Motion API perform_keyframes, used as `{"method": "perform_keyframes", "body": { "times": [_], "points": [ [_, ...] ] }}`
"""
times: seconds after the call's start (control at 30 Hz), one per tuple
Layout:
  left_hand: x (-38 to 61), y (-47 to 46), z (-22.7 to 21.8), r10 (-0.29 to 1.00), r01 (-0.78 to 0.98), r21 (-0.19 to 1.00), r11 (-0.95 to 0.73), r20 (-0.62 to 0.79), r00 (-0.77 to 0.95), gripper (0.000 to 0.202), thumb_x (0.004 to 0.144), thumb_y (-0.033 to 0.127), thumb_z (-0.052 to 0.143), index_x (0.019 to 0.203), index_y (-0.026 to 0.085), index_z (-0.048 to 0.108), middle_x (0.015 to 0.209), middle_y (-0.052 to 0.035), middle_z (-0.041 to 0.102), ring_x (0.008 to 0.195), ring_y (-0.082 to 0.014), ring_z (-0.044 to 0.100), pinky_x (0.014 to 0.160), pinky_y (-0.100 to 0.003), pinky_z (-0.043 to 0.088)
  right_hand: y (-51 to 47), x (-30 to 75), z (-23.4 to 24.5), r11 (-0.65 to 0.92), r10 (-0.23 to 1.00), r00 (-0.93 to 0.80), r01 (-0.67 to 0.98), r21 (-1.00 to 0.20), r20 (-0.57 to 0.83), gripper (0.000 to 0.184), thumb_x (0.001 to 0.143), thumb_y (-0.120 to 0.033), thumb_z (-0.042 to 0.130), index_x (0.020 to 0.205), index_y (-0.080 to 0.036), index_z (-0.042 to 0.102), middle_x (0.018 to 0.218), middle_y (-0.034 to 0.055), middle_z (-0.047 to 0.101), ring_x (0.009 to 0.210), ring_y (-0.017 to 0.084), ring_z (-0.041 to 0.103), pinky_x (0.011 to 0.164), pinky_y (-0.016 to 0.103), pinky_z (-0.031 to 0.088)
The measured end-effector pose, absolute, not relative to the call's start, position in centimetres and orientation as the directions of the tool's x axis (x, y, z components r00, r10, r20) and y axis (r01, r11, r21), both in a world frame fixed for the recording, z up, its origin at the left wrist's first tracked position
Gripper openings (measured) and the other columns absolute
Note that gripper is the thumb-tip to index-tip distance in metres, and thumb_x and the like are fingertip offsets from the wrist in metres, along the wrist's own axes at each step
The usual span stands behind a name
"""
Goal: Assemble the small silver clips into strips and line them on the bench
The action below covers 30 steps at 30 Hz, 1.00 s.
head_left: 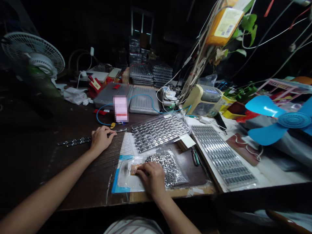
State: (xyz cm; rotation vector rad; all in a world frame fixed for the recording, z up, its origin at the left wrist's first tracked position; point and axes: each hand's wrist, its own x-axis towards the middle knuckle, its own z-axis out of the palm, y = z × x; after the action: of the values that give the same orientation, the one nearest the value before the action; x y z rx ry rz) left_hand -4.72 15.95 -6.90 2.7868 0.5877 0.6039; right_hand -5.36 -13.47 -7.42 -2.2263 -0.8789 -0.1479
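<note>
My left hand (101, 139) rests on a long metal strip (75, 141) that lies across the dark desk, fingers closed around it near its right end. My right hand (152, 177) lies on a heap of small shiny metal parts (170, 165) on clear plastic, fingers curled and pinching at a small tan piece (134, 169). Just beyond sits a clear tray (159, 131) with rows of metal parts.
A second filled tray (221, 156) lies at the right. A blue fan (282, 122) stands far right, a white fan (36, 58) at the back left. Stacked trays (151, 74), grey lidded boxes (126, 97), cables, a charger and a plant crowd the back.
</note>
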Motion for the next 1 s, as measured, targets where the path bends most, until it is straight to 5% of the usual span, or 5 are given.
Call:
{"method": "perform_keyframes", "body": {
  "times": [0.3,0.5,0.73,0.87,1.0],
  "points": [
    [2.4,12.3,-4.8,0.294,0.170,0.399,-0.901,0.274,0.916,0.020,0.081,0.033,0.056,0.082,0.023,0.074,0.091,-0.0060,0.072,0.092,-0.0254,0.061,0.084,-0.038,0.035,-12.9,-5.6,-7.7,-0.535,0.575,0.720,0.690,-0.488,0.388,0.005,0.080,-0.028,0.071,0.085,-0.031,0.071,0.081,-0.0012,0.065,0.079,0.017,0.052,0.069,0.030,0.032],
    [5.1,11.2,-4.8,0.325,0.185,0.468,-0.864,0.239,0.915,0.014,0.076,0.031,0.061,0.071,0.022,0.071,0.075,-0.0063,0.072,0.080,-0.0260,0.064,0.084,-0.039,0.038,-13.3,-5.4,-7.5,-0.544,0.577,0.710,0.702,-0.460,0.403,0.018,0.083,-0.027,0.068,0.100,-0.028,0.068,0.091,0.0017,0.065,0.084,0.019,0.054,0.072,0.032,0.037],
    [1.1,11.5,-3.9,0.372,0.138,0.644,-0.752,0.242,0.896,0.021,0.083,0.034,0.049,0.088,0.018,0.063,0.087,-0.0078,0.071,0.084,-0.0219,0.066,0.075,-0.032,0.048,-17.0,-3.9,-7.2,-0.693,0.546,0.739,0.663,-0.282,0.395,0.037,0.080,-0.024,0.068,0.116,-0.025,0.061,0.112,0.0077,0.062,0.092,0.025,0.054,0.075,0.036,0.043],
    [-3.6,10.2,-4.6,0.335,0.106,0.859,-0.502,0.080,0.939,0.035,0.086,0.040,0.042,0.105,0.015,0.057,0.081,-0.0054,0.066,0.067,-0.0171,0.066,0.055,-0.026,0.050,-17.3,-3.4,-8.1,-0.671,0.562,0.732,0.676,-0.304,0.386,0.027,0.081,-0.021,0.067,0.108,-0.022,0.064,0.099,0.0068,0.064,0.086,0.022,0.056,0.073,0.033,0.045],
    [-8.0,8.6,-5.5,0.274,0.160,0.961,-0.224,-0.096,0.957,0.040,0.085,0.043,0.044,0.111,0.017,0.059,0.076,-0.0033,0.063,0.068,-0.0156,0.063,0.057,-0.026,0.052,-16.6,-3.3,-8.7,-0.634,0.529,0.733,0.676,-0.375,0.428,0.011,0.088,-0.019,0.058,0.093,-0.021,0.067,0.085,0.0038,0.064,0.080,0.018,0.057,0.072,0.030,0.044]
  ]
}}
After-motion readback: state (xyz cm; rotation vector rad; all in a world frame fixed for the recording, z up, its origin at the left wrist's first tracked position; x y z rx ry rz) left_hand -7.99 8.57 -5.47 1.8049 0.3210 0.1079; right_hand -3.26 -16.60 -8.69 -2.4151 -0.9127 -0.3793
